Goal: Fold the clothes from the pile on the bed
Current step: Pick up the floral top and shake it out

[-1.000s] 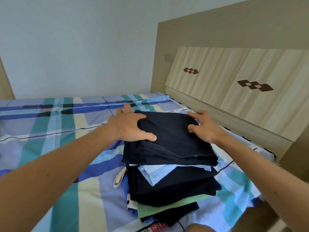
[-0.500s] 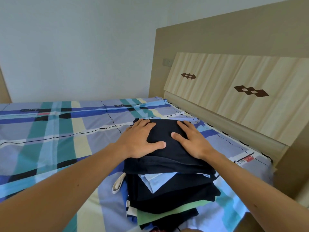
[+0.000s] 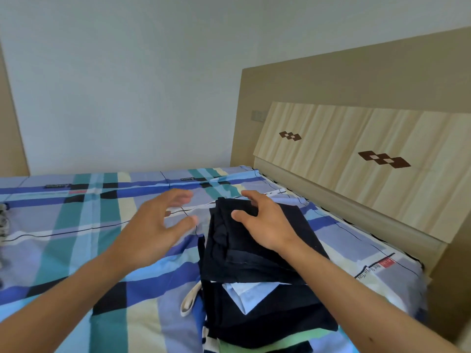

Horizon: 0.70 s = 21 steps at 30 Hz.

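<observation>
We see the stack of folded clothes on the bed, on our right side and near the headboard. On top lies a dark folded garment. Under it a light blue shirt shows a corner, then come more dark layers and a green piece near the bottom. A pale strap loops out from the stack's left side onto the bed.

The right hand is over the top garment with its grip apart: thumb and fingers are curved and spread, clamped on nothing. The fingertips reach the garment's far edge, and we cannot tell whether they touch it. The left hand hovers above the bed just left of the stack. It is blurred, and its grip is also apart, with the fingers spread, loosely bent and holding nothing. At the far left edge a bit of grey-white cloth lies on the bed, cut off by the frame.
</observation>
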### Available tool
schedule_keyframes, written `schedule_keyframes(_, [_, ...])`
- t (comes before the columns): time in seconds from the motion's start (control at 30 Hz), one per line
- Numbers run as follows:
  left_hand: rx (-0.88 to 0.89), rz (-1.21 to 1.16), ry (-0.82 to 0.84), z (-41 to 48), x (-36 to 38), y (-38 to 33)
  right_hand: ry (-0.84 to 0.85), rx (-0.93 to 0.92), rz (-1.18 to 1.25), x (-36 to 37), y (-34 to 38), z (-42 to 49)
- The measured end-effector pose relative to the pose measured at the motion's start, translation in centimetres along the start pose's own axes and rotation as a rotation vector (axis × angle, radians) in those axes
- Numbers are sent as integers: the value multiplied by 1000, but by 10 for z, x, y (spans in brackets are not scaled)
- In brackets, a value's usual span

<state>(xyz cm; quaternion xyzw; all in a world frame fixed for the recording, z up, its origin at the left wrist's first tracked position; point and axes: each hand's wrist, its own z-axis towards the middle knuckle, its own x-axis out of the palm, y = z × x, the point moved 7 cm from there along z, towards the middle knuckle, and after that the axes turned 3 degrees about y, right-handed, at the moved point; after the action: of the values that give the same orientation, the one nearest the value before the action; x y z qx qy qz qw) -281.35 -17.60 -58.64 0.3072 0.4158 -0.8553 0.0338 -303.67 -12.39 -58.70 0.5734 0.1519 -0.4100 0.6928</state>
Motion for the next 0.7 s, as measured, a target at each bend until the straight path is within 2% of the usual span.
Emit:
schedule_keyframes(0.13, [-85,-25,-96,-43,-51,31,48,-114,134,47,52,2])
schedule_keyframes(0.37, [-286,49,-255,-130,-149,101,260,-208,295,179,131,-7])
schedule_keyframes(0.7, [-533,142,-404,-226,-238,195,557,-250,234,381,197,-24])
